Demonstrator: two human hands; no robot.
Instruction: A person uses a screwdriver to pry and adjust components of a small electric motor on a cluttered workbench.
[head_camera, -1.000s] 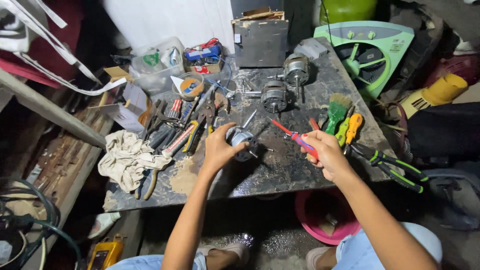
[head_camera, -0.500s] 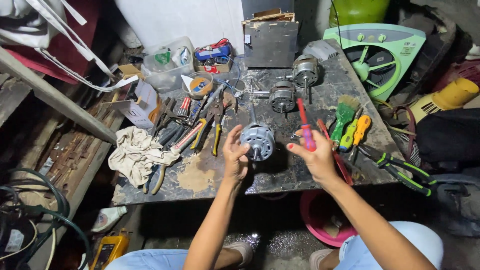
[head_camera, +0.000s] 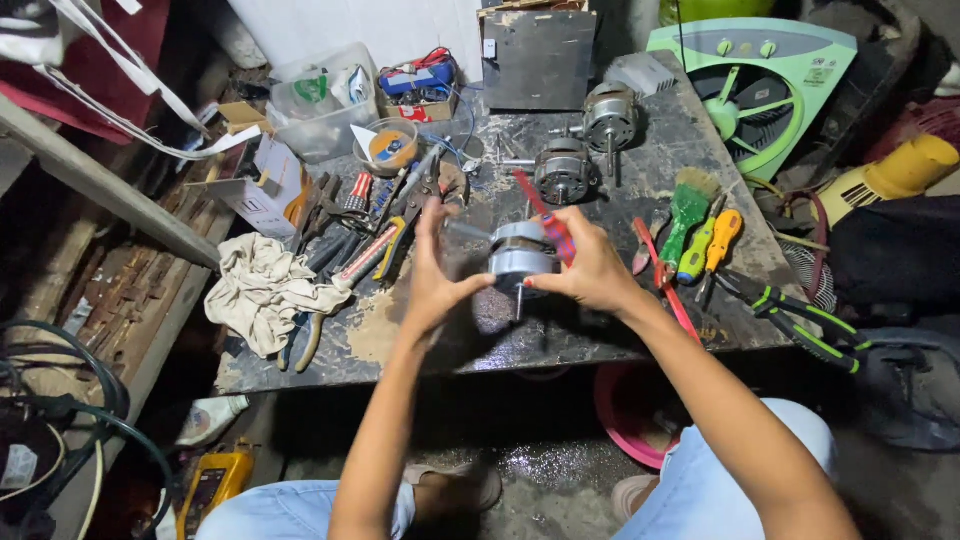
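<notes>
A: We are holding a small fan motor up above the counter, centre of the frame. Left hand is spread, fingers straight up, palm and thumb pressing the motor's left side. Right hand is curled over its right side and is also pinching a red-handled screwdriver against the housing.

B: Judging the grip: we are better off keeping the body squeezed evenly from both sides, shaft pointing down, so it is not slipping while the screwdriver is sharing that right hand. Turning it slowly over the counter rather than beyond the edge looks wise; the pink basin and floor are waiting below.

A: Noting two more motors lying at upper centre, well apart from ours. Tool pile and crumpled rag sitting at left; green brush and small screwdrivers at right.

B: What we are not making out: the motor's far face is hidden behind the right hand's fingers, so screws or terminals are not showing. The screwdriver's tip is pointing away, toward upper centre, and we cannot tell its type. We cannot tell whether wires are trailing from the motor. The green fan housing is partly cut off at the upper right.
</notes>
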